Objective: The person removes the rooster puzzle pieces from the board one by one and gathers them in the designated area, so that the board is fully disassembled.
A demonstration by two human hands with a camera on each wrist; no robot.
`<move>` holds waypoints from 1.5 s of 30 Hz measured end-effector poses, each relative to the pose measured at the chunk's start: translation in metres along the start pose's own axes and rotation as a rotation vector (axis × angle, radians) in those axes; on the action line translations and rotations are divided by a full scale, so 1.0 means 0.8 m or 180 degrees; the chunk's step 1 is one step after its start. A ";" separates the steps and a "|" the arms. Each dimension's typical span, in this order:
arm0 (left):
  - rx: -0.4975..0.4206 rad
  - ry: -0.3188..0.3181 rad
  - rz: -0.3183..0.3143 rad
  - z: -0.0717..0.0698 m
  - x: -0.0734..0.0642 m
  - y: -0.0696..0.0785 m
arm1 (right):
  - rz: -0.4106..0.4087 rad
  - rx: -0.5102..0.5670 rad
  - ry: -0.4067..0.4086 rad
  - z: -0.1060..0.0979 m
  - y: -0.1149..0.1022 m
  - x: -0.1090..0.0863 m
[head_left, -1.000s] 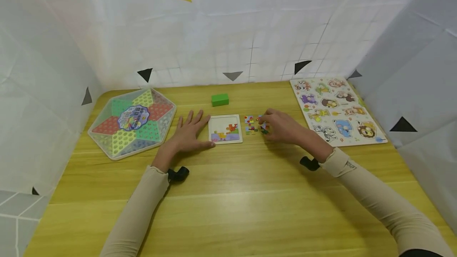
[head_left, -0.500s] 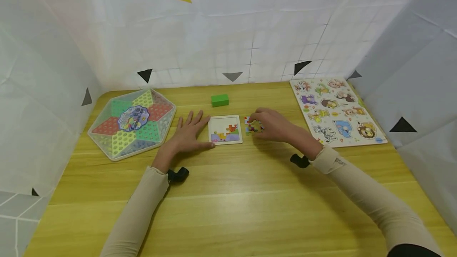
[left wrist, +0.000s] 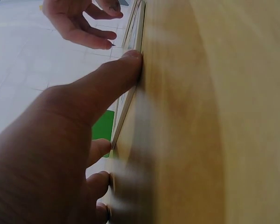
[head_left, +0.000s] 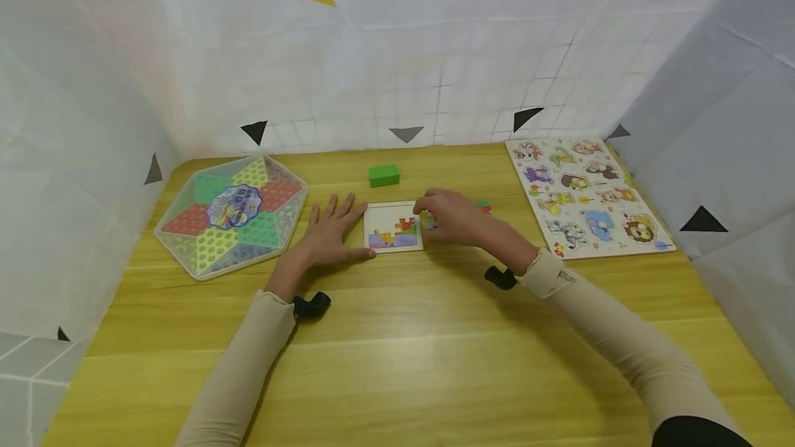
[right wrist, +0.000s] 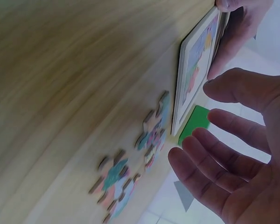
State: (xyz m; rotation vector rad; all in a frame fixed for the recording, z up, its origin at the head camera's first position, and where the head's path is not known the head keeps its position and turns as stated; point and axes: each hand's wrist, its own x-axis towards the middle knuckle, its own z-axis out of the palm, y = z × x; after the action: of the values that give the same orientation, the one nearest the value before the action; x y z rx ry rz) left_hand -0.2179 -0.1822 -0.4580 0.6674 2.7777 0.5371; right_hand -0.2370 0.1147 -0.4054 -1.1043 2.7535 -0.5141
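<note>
A square jigsaw tray (head_left: 397,250) with a pale rim lies mid-table, with several joined pieces (head_left: 406,225) along its bottom and right side. My left hand (head_left: 328,236) is spread flat at its left; the thumb and index fingertip touch the rim's corners. My right hand (head_left: 456,218) hovers at the tray's right edge, over loose jigsaw pieces (head_left: 484,206) it partly hides. In the right wrist view, its thumb and loosely bent fingers (right wrist: 193,179) stand apart with nothing between them. Two clusters of loose pieces (right wrist: 114,179) lie on the table there.
A green block (head_left: 384,175) sits behind the tray. On the left lies a hexagonal Chinese checkers board (head_left: 231,216); at the right is an animal peg puzzle board (head_left: 586,195). White sheeting (head_left: 397,54) with printed triangles walls the table's back and sides.
My right hand has moved left, from the far loose pieces to the tray's right edge, uncovering a red and green piece behind it. The left hand stays in place.
</note>
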 end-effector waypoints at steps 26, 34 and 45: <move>-0.0040 0.0004 0.0027 0.001 0.001 0.002 | -0.0062 -0.0087 -0.0269 0.023 -0.021 0.042; -0.0056 0.0003 0.0030 0.004 0.000 0.000 | -0.0065 -0.0145 -0.0316 0.022 -0.024 0.044; -0.0055 0.0045 0.0041 0.002 0.000 -0.001 | -0.0058 -0.0049 -0.0278 0.021 -0.022 0.046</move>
State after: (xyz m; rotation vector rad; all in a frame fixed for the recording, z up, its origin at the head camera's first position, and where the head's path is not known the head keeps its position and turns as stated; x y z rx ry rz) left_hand -0.2179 -0.1827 -0.4597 0.6810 2.7805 0.5699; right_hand -0.2479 0.0733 -0.4144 -1.1285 2.6795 -0.4366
